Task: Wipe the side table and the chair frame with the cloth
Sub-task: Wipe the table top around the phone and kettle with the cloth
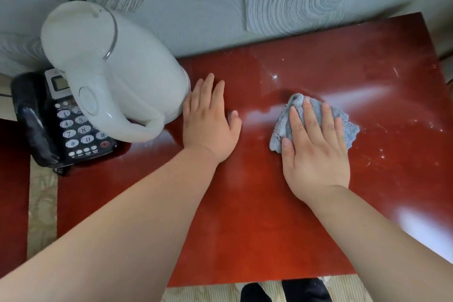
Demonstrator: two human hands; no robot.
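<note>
One hand flat on cloth

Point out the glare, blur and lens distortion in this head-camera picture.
Head view: white glare streaks the side table beside the cloth under the right hand and pools at its right edge. Head view: wide-angle bending bulges the white jug and slants the table edges. Head view: the forearms low in frame look soft; the phone keys are readable.
</note>
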